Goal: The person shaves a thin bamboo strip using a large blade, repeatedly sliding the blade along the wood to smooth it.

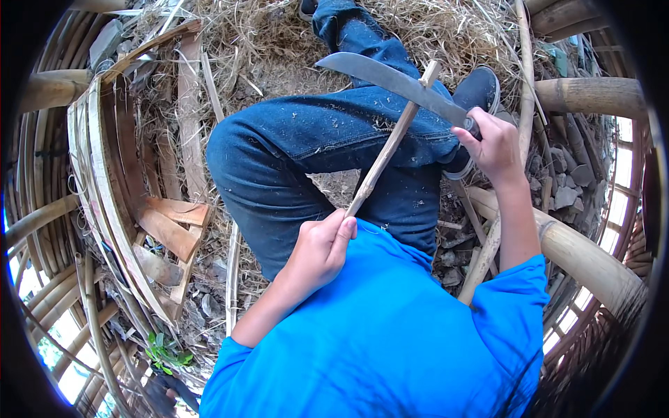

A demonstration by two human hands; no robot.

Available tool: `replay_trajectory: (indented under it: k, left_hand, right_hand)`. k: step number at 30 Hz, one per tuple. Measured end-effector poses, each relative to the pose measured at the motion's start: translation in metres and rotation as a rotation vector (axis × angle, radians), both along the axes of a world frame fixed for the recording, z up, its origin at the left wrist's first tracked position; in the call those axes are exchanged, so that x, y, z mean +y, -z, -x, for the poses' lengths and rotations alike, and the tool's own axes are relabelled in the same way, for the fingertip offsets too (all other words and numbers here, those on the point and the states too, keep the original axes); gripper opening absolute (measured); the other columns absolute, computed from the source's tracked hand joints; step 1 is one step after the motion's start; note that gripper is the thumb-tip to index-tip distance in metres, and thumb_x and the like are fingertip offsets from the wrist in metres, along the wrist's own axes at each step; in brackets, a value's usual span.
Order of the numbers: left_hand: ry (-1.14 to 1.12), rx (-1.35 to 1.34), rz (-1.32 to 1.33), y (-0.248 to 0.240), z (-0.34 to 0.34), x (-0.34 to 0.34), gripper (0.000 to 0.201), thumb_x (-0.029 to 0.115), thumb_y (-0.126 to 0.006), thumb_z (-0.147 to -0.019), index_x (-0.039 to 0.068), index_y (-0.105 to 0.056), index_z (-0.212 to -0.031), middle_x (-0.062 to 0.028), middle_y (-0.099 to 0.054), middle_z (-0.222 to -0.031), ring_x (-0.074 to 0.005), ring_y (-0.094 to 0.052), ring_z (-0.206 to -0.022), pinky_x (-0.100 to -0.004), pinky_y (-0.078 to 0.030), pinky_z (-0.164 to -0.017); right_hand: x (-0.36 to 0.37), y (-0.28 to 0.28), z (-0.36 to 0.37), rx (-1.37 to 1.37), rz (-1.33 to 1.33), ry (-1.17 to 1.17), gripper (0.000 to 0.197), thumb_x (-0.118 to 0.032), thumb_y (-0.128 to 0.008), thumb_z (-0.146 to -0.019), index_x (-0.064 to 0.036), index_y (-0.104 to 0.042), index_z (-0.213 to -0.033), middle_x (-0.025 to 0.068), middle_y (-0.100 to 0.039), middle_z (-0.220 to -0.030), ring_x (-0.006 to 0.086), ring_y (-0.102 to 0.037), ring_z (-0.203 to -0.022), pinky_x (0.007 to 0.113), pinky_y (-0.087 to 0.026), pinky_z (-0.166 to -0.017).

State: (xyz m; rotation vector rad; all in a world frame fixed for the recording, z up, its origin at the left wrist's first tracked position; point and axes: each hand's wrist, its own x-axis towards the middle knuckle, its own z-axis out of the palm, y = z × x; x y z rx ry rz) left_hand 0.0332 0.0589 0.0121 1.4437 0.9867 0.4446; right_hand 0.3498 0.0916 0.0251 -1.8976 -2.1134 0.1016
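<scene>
My left hand [322,249] is closed around the lower end of a wooden stick [382,159], close to my waist. The stick slants up and to the right over my legs, and its upper end is pale. In my right hand [496,148] is the dark handle of a machete [390,80], with the fingers wrapped round it. Its wide, curved blade points up and to the left. Near the stick's upper end the blade crosses the stick; whether its edge bites into the wood cannot be made out.
My bent legs in blue jeans [279,153] lie under the stick. Shavings and dry fibres [258,42] cover the ground ahead. Wooden planks [132,209] stand at the left, with a thick bamboo pole [585,261] at the right. Stones [566,182] lie beside that pole.
</scene>
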Motion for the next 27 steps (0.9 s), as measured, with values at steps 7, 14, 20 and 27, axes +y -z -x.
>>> replay_trajectory:
  k: [7,14,20,27]
  left_hand:
    - [-0.052,-0.051,0.037,-0.011,0.027,-0.004,0.027,0.015,-0.044,-0.098,0.001,-0.051,-0.075,-0.0052,-0.042,-0.051,-0.0126,-0.045,-0.044,-0.0289,-0.035,-0.045]
    - [-0.19,-0.235,0.255,0.016,0.027,0.018,0.034,0.027,-0.037,-0.101,0.004,-0.051,-0.081,0.0062,-0.038,-0.051,-0.0016,-0.03,-0.045,-0.0212,-0.021,-0.041]
    - [-0.15,-0.32,0.323,0.024,0.01,0.021,0.032,0.03,-0.038,-0.101,0.006,-0.045,-0.08,0.0039,-0.04,-0.057,-0.0017,-0.031,-0.047,-0.0183,-0.022,-0.043]
    - [-0.106,-0.151,0.193,0.02,0.006,0.017,0.031,0.021,-0.04,-0.1,0.003,-0.044,-0.075,0.0005,-0.039,-0.055,-0.006,-0.037,-0.052,-0.0263,-0.03,-0.047]
  right_hand:
    - [0.012,-0.005,-0.082,0.081,0.031,0.613,0.049,-0.047,-0.05,-0.093,0.0003,-0.065,-0.095,0.0217,-0.062,-0.072,0.0281,-0.061,-0.064,0.037,-0.046,-0.062]
    - [-0.016,-0.03,-0.036,0.302,-0.027,0.525,0.038,-0.035,-0.071,-0.083,-0.0037,-0.054,-0.069,0.0012,-0.05,-0.058,0.0074,-0.047,-0.056,0.025,-0.038,-0.051]
    - [-0.021,-0.006,0.069,0.342,0.114,0.141,0.027,-0.023,-0.075,-0.075,-0.0034,-0.057,-0.072,0.0129,-0.057,-0.059,0.0279,-0.061,-0.053,0.035,-0.046,-0.048]
    - [-0.015,0.006,0.093,0.258,0.125,-0.052,0.022,-0.019,-0.069,-0.076,-0.0065,-0.053,-0.067,0.0113,-0.059,-0.061,0.0313,-0.061,-0.058,0.04,-0.047,-0.05]
